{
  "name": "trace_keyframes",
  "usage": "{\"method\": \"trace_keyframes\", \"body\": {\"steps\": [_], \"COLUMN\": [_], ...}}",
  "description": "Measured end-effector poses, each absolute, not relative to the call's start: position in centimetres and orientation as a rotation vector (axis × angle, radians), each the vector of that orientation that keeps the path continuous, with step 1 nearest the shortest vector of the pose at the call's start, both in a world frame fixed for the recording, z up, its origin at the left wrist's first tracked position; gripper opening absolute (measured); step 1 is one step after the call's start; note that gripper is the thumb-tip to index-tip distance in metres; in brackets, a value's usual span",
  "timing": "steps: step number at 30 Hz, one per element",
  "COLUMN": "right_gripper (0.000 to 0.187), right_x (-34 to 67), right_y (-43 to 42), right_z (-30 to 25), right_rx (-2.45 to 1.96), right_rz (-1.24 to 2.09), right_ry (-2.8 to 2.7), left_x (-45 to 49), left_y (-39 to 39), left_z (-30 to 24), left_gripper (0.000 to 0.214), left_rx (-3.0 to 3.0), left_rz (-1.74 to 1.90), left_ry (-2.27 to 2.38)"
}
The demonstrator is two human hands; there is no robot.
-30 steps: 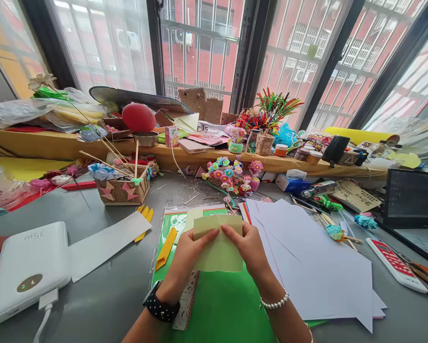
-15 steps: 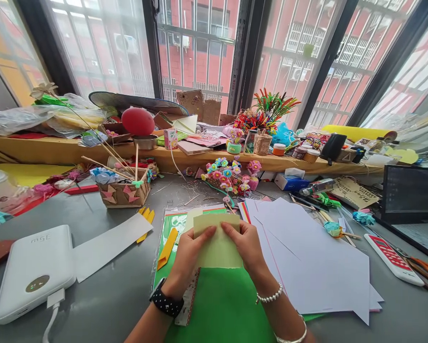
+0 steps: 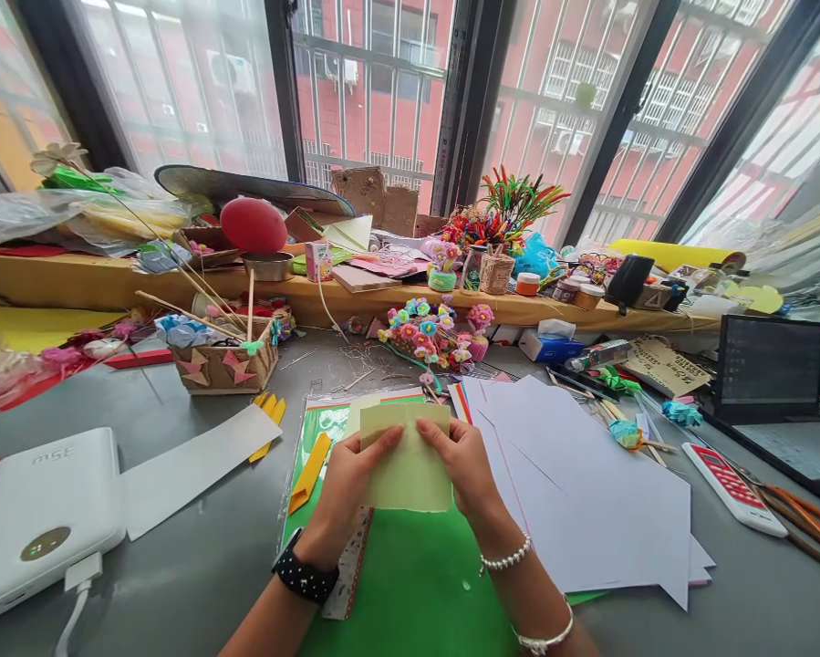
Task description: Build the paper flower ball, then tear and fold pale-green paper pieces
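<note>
Both hands grip a pale yellow-green paper sheet (image 3: 408, 470) above the middle of the table. My left hand (image 3: 347, 484), with a black dotted watch at the wrist, pinches the sheet's left side near the top. My right hand (image 3: 462, 473), wearing bead and silver bracelets, pinches its right side. The fingers of both curl onto the paper's front. Under it lies a bright green sheet (image 3: 416, 584) and a patterned ruler (image 3: 353, 570).
A stack of white paper (image 3: 587, 484) lies to the right, a white device (image 3: 36, 516) with a cable and a white strip (image 3: 183, 470) to the left. A cardboard box (image 3: 223, 363), paper flowers (image 3: 430, 333), a laptop (image 3: 769, 370) and craft clutter crowd the back.
The view has drifted slightly, so everything sits a little lower-left in the picture. Both hands keep the same hold on the paper.
</note>
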State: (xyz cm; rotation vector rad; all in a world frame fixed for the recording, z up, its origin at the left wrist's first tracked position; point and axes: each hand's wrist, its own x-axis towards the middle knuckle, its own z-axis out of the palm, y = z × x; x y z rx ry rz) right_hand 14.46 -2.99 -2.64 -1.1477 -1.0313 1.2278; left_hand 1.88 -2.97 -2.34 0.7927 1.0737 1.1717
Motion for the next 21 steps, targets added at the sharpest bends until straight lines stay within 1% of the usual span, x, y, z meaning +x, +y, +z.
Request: {"method": "trace_keyframes", "body": {"steps": [12,21], "right_gripper": [0.032,0.029], "right_x": [14.27,14.27], "right_y": [-2.89,-2.96], "right_z": [-2.68,-2.60], "right_rx": [-1.092,-1.044], "right_rz": [1.282,1.325], "right_ry": [-0.962,-0.891], "left_x": [2.15,2.33], "left_y": [-3.04,-3.12], "left_z": [-2.96,-2.65], "left_gripper": [0.024,0.021], "left_rx": [0.774,0.753], "left_rz": [1.239,1.240], "left_ry": [1.043,1.053]}}
